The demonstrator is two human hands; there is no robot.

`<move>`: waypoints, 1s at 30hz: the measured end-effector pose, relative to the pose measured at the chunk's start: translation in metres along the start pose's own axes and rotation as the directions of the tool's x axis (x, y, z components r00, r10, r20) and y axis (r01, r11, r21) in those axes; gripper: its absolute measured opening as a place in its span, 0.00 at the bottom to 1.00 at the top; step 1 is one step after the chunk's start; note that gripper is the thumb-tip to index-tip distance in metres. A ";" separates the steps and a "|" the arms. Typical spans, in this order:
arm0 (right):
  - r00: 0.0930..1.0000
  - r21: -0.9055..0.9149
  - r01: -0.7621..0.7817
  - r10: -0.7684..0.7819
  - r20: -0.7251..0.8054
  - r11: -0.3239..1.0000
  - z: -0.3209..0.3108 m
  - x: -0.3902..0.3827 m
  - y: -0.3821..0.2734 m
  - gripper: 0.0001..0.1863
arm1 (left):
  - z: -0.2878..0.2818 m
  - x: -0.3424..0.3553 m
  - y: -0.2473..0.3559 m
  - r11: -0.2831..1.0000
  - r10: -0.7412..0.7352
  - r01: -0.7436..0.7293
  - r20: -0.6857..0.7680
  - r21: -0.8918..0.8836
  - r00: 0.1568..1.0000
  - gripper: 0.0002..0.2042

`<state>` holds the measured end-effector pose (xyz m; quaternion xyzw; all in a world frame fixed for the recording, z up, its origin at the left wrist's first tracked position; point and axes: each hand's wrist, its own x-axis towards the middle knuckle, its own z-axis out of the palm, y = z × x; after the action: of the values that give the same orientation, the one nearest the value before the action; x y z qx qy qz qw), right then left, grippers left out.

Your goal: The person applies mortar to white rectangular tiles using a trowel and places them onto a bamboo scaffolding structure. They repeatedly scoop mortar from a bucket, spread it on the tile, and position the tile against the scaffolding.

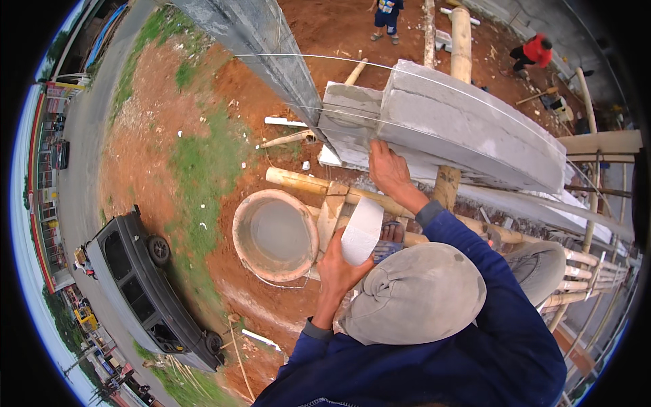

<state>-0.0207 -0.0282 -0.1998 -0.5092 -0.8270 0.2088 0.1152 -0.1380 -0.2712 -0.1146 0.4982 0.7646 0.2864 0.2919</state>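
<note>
A white cut piece of lightweight block is gripped in my left hand, fingers and thumb around its near end, above my lap. My right hand reaches forward to the block wall, its fingers bunched against the face near the joint. What they hold, if anything, is hidden. Right of that joint lies a large grey block; on the left, a lower block sits between it and a grey concrete column. Thin strings stretch along the wall.
A clay-coloured tub of grey wet mix rests on bamboo scaffold poles to my left. Far below are red soil, grass and a dark van. Two people, one in a red shirt, are beyond the wall. More bamboo poles run right.
</note>
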 end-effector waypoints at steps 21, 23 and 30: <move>0.807 0.684 -0.588 0.248 0.537 0.433 -0.184 -0.129 0.016 0.16 | 0.014 0.005 -0.034 0.992 0.053 -0.052 -0.003 0.117 0.999 0.33; 0.843 0.716 -0.532 0.206 0.497 0.452 -0.256 -0.165 0.008 0.15 | 0.011 -0.001 -0.038 0.990 0.027 -0.024 -0.019 0.138 0.999 0.33; 0.676 0.894 -0.361 0.734 0.056 0.264 -0.408 -0.393 0.031 0.15 | 0.010 -0.002 -0.041 0.979 -0.015 0.016 -0.007 0.203 1.000 0.32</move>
<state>0.3468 -0.2730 0.1560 -0.6693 -0.3334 0.5124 0.4222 -0.1543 -0.2855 -0.1502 0.5187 0.7945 0.2059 0.2395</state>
